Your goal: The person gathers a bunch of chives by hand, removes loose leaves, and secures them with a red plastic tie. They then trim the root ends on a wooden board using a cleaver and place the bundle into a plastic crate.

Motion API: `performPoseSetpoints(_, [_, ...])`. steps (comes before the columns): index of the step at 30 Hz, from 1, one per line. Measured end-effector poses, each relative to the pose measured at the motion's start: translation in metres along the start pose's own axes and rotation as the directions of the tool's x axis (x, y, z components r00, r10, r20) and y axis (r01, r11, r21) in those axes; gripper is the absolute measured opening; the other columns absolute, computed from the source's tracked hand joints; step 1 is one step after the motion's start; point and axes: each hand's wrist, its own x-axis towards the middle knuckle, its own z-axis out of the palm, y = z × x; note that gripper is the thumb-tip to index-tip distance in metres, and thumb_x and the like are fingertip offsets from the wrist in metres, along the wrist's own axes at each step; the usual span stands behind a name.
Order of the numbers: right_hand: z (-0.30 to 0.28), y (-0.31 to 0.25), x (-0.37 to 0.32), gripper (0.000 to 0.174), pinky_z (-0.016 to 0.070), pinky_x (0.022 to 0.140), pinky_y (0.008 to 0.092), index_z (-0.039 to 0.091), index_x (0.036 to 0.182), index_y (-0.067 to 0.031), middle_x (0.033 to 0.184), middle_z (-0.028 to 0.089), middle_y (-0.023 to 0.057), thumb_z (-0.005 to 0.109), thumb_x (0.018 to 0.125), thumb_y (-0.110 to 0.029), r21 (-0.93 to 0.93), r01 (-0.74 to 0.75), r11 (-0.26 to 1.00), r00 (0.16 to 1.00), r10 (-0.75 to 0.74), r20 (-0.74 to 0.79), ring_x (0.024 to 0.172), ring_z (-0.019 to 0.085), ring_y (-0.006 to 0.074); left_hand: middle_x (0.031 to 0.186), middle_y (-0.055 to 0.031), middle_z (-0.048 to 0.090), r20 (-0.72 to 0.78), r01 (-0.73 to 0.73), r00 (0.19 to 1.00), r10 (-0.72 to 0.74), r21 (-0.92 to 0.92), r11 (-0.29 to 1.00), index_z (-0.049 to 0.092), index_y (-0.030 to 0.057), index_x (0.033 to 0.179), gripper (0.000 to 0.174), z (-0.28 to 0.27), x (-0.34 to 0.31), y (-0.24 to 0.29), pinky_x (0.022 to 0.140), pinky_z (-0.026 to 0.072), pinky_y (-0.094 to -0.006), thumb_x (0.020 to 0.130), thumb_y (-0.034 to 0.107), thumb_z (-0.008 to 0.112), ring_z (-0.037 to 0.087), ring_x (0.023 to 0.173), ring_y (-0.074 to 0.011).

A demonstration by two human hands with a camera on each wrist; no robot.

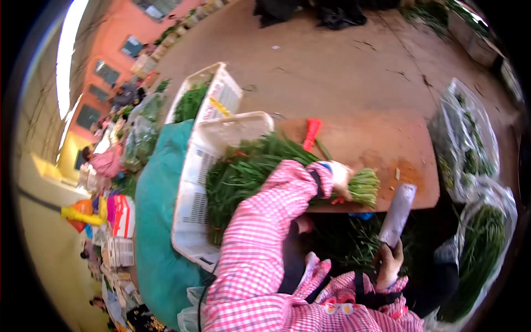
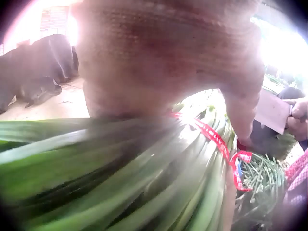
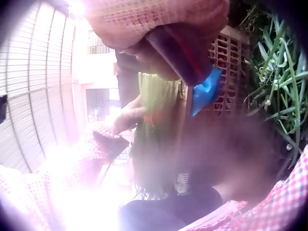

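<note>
My left hand (image 1: 341, 180) grips a bunch of garlic chives (image 1: 365, 188) near its pale cut ends, on the edge of a brown board (image 1: 381, 138). A red tie (image 2: 211, 134) circles the stalks beside my fingers in the left wrist view. The long green leaves trail back toward a white crate (image 1: 191, 205). My right hand (image 1: 390, 264) holds a cleaver (image 1: 399, 210) by its dark handle, the broad blade pointing up beside the board and apart from the stalks. In the right wrist view, the handle (image 3: 175, 53) shows under my curled fingers.
A red strip (image 1: 312, 134) and small scraps lie on the board. Cut greens (image 1: 354, 243) cover the space below its near edge. Clear bags of greens (image 1: 481, 249) stand at the right. Another white crate (image 1: 221, 91) and a teal cloth-covered bundle (image 1: 166, 221) are at the left.
</note>
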Motion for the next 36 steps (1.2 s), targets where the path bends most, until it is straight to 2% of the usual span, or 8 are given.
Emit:
performPoseSetpoints(2, [0.0, -0.001, -0.001, 0.027, 0.0366, 0.038, 0.0257, 0.055, 0.113, -0.005, 0.064, 0.051, 0.0003, 0.058, 0.086, -0.012, -0.001, -0.037, 0.999, 0.999, 0.037, -0.03, 0.042, 0.045, 0.0108, 0.122, -0.0227, 0.062, -0.199, -0.017, 0.98, 0.031, 0.071, 0.997, 0.035, 0.0068, 0.146, 0.101, 0.014, 0.006, -0.006, 0.094, 0.0487, -0.04, 0.065, 0.047, 0.079, 0.061, 0.111, -0.0351])
performPoseSetpoints(4, [0.005, -0.004, -0.009, 0.029, 0.0388, 0.039, 0.0253, 0.055, 0.114, -0.0046, 0.064, 0.053, 0.0007, 0.058, 0.086, -0.012, 0.075, -0.116, 0.99, 0.993, 0.118, -0.025, 0.043, 0.047, 0.0118, 0.126, -0.0246, 0.059, -0.158, -0.031, 0.987, 0.042, 0.069, 0.997, 0.021, 0.0083, 0.152, 0.111, 0.004, 0.003, 0.002, 0.096, 0.0475, -0.0405, 0.065, 0.043, 0.081, 0.058, 0.115, -0.037])
performPoseSetpoints(9, [-0.003, 0.003, -0.017, 0.037, 0.0397, 0.038, 0.0255, 0.053, 0.12, -0.0016, 0.066, 0.054, 0.0027, 0.056, 0.084, -0.009, 0.08, -0.134, 0.988, 0.99, 0.131, 0.044, 0.042, 0.047, 0.013, 0.121, -0.0245, 0.06, -0.159, 0.018, 0.987, -0.018, -0.005, 1.0, 0.049, 0.0039, 0.129, 0.08, 0.0, -0.008, 0.009, 0.094, 0.0476, -0.0411, 0.064, 0.036, 0.083, 0.059, 0.112, -0.0362])
performPoseSetpoints(16, [-0.006, -0.003, -0.021, 0.039, 0.0402, 0.039, 0.0256, 0.052, 0.123, -0.0004, 0.066, 0.055, 0.0035, 0.055, 0.085, -0.009, 0.134, -0.102, 0.986, 0.994, 0.106, -0.028, 0.043, 0.048, 0.0132, 0.146, -0.0186, 0.039, -0.369, -0.02, 0.927, 0.063, 0.121, 0.992, 0.043, 0.0082, 0.139, 0.086, 0.037, -0.01, 0.007, 0.108, 0.0378, -0.0428, 0.069, 0.042, 0.079, 0.04, 0.133, -0.037])
performPoseSetpoints(19, [-0.007, 0.003, -0.024, 0.04, 0.0394, 0.041, 0.0251, 0.052, 0.124, -0.0013, 0.067, 0.054, 0.0026, 0.056, 0.085, -0.01, 0.131, -0.11, 0.985, 0.993, 0.113, -0.016, 0.045, 0.048, 0.0123, 0.147, -0.0188, 0.038, -0.425, 0.128, 0.905, -0.001, 0.27, 0.954, 0.037, 0.0073, 0.143, 0.092, 0.06, -0.017, 0.028, 0.106, 0.0394, -0.0443, 0.069, 0.043, 0.079, 0.04, 0.132, -0.0372])
performPoseSetpoints(26, [-0.006, 0.01, -0.03, 0.044, 0.0385, 0.043, 0.0241, 0.052, 0.127, -0.0034, 0.069, 0.054, 0.0002, 0.057, 0.084, -0.011, 0.098, -0.198, 0.975, 0.98, 0.196, 0.031, 0.048, 0.047, 0.0102, 0.146, -0.0163, 0.038, -0.701, 0.209, 0.707, 0.096, 0.336, 0.918, 0.031, 0.0041, 0.146, 0.104, 0.152, -0.026, 0.045, 0.105, 0.0315, -0.0507, 0.063, 0.042, 0.082, 0.04, 0.131, -0.033])
performPoseSetpoints(31, [-0.004, 0.016, -0.024, 0.052, 0.0399, 0.042, 0.0246, 0.049, 0.135, -0.0042, 0.069, 0.055, 0.0014, 0.058, 0.084, -0.009, 0.139, -0.211, 0.968, 0.978, 0.208, 0.034, 0.046, 0.048, 0.0106, 0.144, -0.0232, 0.041, -0.514, 0.109, 0.857, 0.034, 0.245, 0.963, 0.025, 0.0002, 0.148, 0.108, 0.105, -0.018, 0.045, 0.115, 0.0227, -0.0515, 0.068, 0.046, 0.08, 0.034, 0.139, -0.0346])
performPoseSetpoints(36, [0.003, 0.026, -0.025, 0.051, 0.0426, 0.045, 0.0257, 0.051, 0.131, -0.0055, 0.07, 0.055, 0.0012, 0.06, 0.082, -0.01, 0.092, -0.259, 0.962, 0.965, 0.252, 0.077, 0.048, 0.049, 0.0111, 0.143, -0.0281, 0.043, -0.227, -0.027, 0.974, 0.006, -0.09, 0.996, 0.015, 0.0027, 0.153, 0.115, 0.051, 0.006, 0.028, 0.109, 0.0362, -0.0358, 0.068, 0.042, 0.082, 0.043, 0.134, -0.0359])
